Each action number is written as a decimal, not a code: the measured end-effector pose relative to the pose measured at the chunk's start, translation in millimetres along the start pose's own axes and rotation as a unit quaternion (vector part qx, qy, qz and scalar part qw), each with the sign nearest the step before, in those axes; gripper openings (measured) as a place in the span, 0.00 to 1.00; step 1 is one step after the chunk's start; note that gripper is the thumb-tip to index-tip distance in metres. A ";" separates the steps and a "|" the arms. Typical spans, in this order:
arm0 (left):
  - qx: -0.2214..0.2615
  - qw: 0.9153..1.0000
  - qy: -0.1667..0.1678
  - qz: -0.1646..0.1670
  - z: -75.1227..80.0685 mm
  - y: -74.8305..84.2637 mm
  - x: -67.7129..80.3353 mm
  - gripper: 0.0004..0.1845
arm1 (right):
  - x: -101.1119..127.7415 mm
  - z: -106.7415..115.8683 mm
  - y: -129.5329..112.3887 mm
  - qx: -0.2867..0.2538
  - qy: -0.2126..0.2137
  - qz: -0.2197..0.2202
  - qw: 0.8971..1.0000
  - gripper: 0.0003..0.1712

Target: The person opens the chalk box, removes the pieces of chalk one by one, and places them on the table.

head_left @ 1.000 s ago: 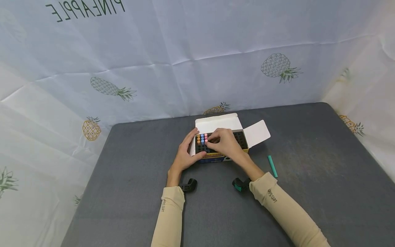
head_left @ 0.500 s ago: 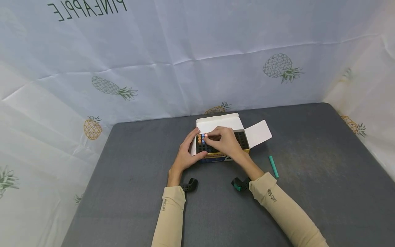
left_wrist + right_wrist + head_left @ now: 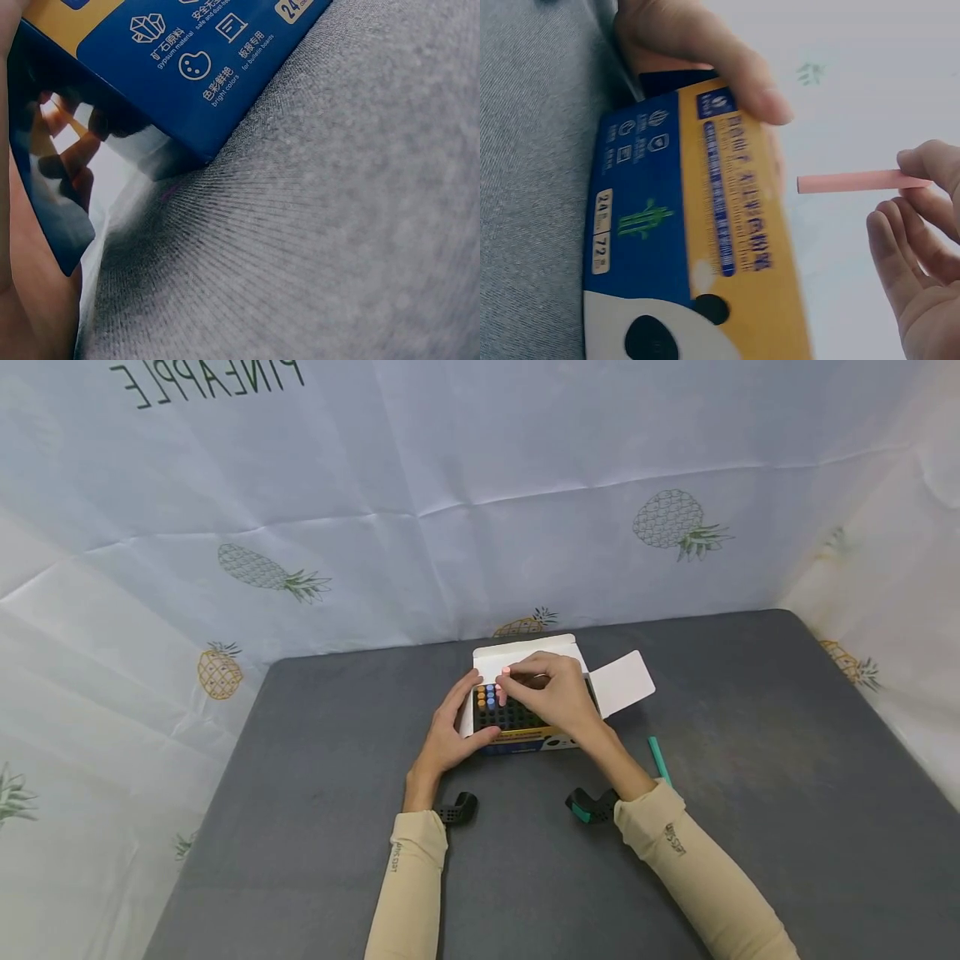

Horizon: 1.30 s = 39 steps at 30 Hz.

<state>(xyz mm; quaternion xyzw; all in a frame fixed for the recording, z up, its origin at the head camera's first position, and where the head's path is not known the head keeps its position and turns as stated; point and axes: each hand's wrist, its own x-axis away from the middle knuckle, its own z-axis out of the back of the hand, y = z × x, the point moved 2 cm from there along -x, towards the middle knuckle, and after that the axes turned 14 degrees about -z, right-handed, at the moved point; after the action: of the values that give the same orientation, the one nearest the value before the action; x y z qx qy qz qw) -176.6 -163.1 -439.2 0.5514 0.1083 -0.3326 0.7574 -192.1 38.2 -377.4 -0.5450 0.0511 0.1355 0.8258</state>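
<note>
My right hand (image 3: 558,693) pinches a pink chalk stick (image 3: 847,182) between thumb and fingertips, raised over the left part of an open chalk box (image 3: 517,745). Black foam with rows of holes (image 3: 517,718) fills the box; orange chalks (image 3: 482,697) and blue chalks (image 3: 491,697) stand upright at its left end, with pink beside them. My left hand (image 3: 450,731) grips the box's left end, thumb (image 3: 750,82) on the front edge and fingers toward the back corner. The right wrist view shows the box's blue and yellow printed side with a panda.
The white lid (image 3: 525,652) stands folded back behind the box, and a white side flap (image 3: 622,682) sticks out to the right. A teal chalk stick (image 3: 659,758) lies on the grey table (image 3: 322,777) near the right forearm. A pineapple-print curtain (image 3: 420,560) hangs behind.
My right hand has risen from the foam and shifted slightly right, drawing a pink chalk stick up with it. The left hand keeps its grip on the box.
</note>
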 end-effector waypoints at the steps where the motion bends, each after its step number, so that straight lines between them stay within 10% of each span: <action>1: -0.002 1.000 -0.001 0.001 0.1 -0.3 0.1 0.43 | 1.5 1.1 -1.4 -0.002 -0.001 -0.001 1.000 0.11; 7: -0.007 1.000 0.000 0.008 -1.2 0.7 -0.6 0.41 | 12.7 5.3 -8.1 -0.008 -0.016 0.001 1.000 0.09; 14: -0.012 1.000 0.012 -0.005 -5.9 -40.8 8.3 0.44 | 30.4 11.4 -12.5 0.002 -0.024 0.026 0.999 0.07; 23: -0.007 1.000 0.006 0.001 0.3 -2.4 0.8 0.44 | 64.1 25.6 -10.3 0.014 -0.039 0.034 0.999 0.06; 39: -0.019 1.000 -0.008 0.017 -1.5 1.4 0.0 0.42 | 113.7 56.1 0.6 0.042 -0.047 0.009 0.998 0.13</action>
<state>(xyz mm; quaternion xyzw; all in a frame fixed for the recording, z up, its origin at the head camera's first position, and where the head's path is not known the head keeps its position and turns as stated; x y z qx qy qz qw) -175.4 -161.5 -438.7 0.5359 0.0988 -0.3217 0.7744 -86.9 108.9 -381.9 -0.5022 0.0230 0.1659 0.8484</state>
